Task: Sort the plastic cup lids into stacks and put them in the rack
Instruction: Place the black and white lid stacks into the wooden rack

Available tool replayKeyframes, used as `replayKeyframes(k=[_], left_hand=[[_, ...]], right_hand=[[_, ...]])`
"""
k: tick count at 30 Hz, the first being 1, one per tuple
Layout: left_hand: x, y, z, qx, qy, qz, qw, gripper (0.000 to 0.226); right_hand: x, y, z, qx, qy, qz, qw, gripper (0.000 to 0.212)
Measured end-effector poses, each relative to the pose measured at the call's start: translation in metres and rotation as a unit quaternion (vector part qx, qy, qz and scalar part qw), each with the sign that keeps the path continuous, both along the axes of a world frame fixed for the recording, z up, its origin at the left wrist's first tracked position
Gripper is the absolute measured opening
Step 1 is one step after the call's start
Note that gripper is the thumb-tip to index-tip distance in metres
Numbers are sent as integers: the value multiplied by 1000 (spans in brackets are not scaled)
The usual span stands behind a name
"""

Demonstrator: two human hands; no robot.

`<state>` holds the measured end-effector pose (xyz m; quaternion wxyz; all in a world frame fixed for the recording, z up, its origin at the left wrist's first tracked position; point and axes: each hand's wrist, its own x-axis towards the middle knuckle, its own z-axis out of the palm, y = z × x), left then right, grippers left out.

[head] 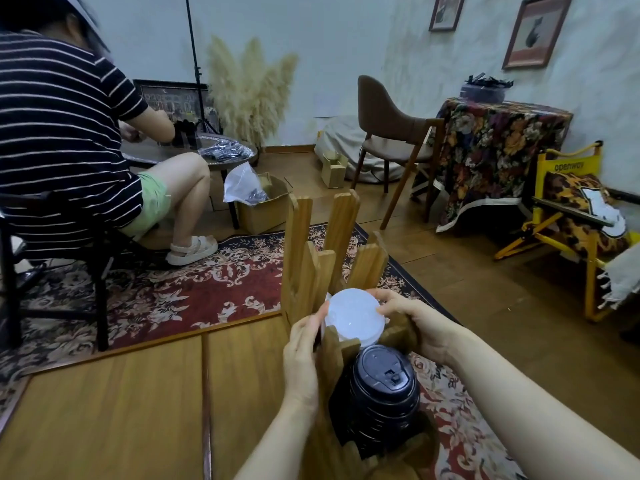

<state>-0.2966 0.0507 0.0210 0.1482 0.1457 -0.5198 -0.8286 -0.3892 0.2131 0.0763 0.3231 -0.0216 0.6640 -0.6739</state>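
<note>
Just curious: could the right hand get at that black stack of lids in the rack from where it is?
Probably yes: the black lids sit open-topped just below the right hand, though it first must release the white lids.

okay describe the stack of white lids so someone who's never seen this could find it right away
Start at the wooden table and go to the slatted wooden rack at its right edge. The white lids sit in the rack's middle slot, with the left hand and right hand holding them on either side. They are pale and translucent, unlike the black lids in the nearer slot.
</note>
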Motion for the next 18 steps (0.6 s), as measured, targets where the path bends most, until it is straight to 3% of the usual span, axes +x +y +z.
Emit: replayKeyframes(k=[4, 7, 18], left_hand=[[3, -4, -6, -43, 3, -2, 999, 33], [5, -7, -15, -106, 2, -5, 994, 23], [7, -14, -9, -166, -6, -28, 986, 27]], right_hand=[[0, 0, -3, -51, -36, -1, 998, 41], [0, 0, -7, -67, -56, -13, 996, 50], [5, -1, -2, -5, -55, 24, 998, 57]])
